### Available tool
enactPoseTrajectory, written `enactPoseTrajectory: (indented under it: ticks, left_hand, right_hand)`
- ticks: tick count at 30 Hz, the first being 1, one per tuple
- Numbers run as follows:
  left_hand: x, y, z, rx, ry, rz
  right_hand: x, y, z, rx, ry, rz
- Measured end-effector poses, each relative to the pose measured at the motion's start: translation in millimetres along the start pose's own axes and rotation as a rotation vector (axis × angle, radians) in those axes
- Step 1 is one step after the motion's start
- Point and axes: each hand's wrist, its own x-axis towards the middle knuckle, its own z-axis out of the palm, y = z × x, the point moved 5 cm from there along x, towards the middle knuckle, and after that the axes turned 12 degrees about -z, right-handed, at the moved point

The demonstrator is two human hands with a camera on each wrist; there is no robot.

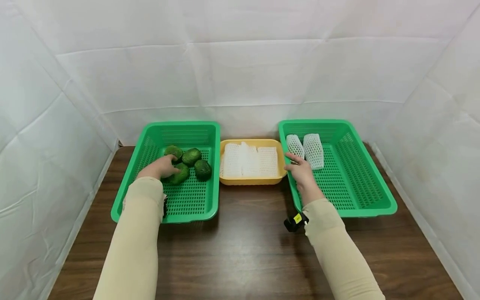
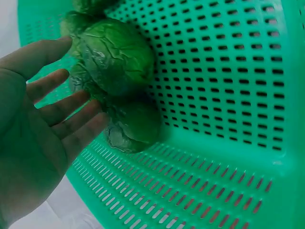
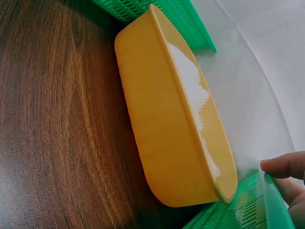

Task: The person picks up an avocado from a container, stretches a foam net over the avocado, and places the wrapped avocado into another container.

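Several dark green avocados [image 1: 191,157] lie together in the left green basket [image 1: 211,208]. My left hand [image 1: 162,166] reaches in over them from the left. In the left wrist view its fingers are extended and spread, fingertips right at the nearest avocado [image 2: 116,57]. My right hand [image 1: 303,173] is at the left rim of the right green basket [image 1: 375,213], thumb and index finger apart. In the right wrist view, fingers [image 3: 283,165] show beside that rim. Two white foam net sleeves [image 1: 313,151] lie in this basket, just beyond the hand.
Between the baskets stands a yellow tray [image 1: 247,181] holding white foam net sleeves [image 1: 232,160]. Everything stands on a dark wood table [image 1: 240,250]. White sheeting [image 1: 255,75] walls off the back and both sides.
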Motion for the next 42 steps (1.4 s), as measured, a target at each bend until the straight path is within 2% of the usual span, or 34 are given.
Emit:
enactPoseTrajectory:
  ticks: [7,14,19,27,33,39,42]
  left_hand:
    - [8.0,5.9,4.8,0.097,-0.024,-0.037]
    - [12.8,8.8,10.8,0.156,-0.014,-0.109]
    - [12.4,10.9,13.3,0.185,-0.007,-0.106]
    - [19.2,8.2,18.0,0.182,-0.012,-0.12]
    - [17.1,11.2,16.5,0.211,0.025,-0.079]
    - [9.7,18.0,7.7,0.216,0.048,-0.037]
    - [6.1,26.3,-1.2,0.247,0.104,0.003]
  right_hand:
    - [0.8,2.3,-0.5,0.0,-0.009,0.024]
    - [0.4,2.2,-0.7,0.011,-0.019,0.025]
    - [-0.6,0.3,-0.6,0.015,-0.02,0.024]
    - [-1.6,0.7,-0.8,0.013,-0.003,0.03]
    - [-0.7,1.7,-0.7,0.024,-0.004,0.026]
    - [-1.5,0.0,-1.0,0.026,-0.009,0.025]
    - [-1.2,-0.9,-1.6,0.024,-0.012,0.024]
